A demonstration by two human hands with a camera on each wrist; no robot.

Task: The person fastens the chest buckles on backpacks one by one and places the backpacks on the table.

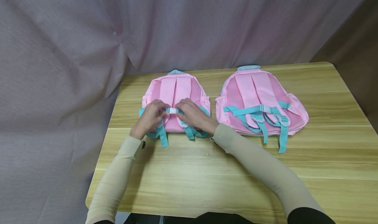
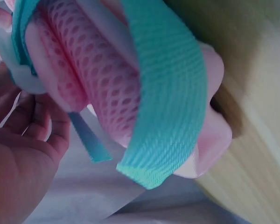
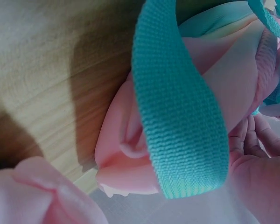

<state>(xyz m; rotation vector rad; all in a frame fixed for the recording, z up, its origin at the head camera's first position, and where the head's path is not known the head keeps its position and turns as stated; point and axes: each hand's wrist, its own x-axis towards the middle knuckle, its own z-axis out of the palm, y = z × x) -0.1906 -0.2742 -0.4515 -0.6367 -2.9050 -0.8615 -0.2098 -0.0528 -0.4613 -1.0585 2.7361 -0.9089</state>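
Observation:
A small pink backpack [image 1: 167, 89] lies on the table with its shoulder straps facing up. Across those straps runs a teal chest strap with a white plastic buckle [image 1: 172, 110]. My left hand [image 1: 151, 116] pinches this strap at the buckle's left end. From the other side, my right hand [image 1: 193, 114] grips it just right of the buckle. In the left wrist view, a white plastic piece [image 2: 25, 79] and pink mesh padding [image 2: 102, 79] show by my fingers. A wide teal webbing strap [image 3: 177, 112] hides part of the bag in the right wrist view.
A second pink backpack [image 1: 261, 86] lies to the right, its teal chest strap across the shoulder straps and loose strap ends [image 1: 283, 138] hanging toward me. Both bags rest on a wooden table [image 1: 189, 174]. A grey curtain [image 1: 189, 27] hangs behind the table's far edge.

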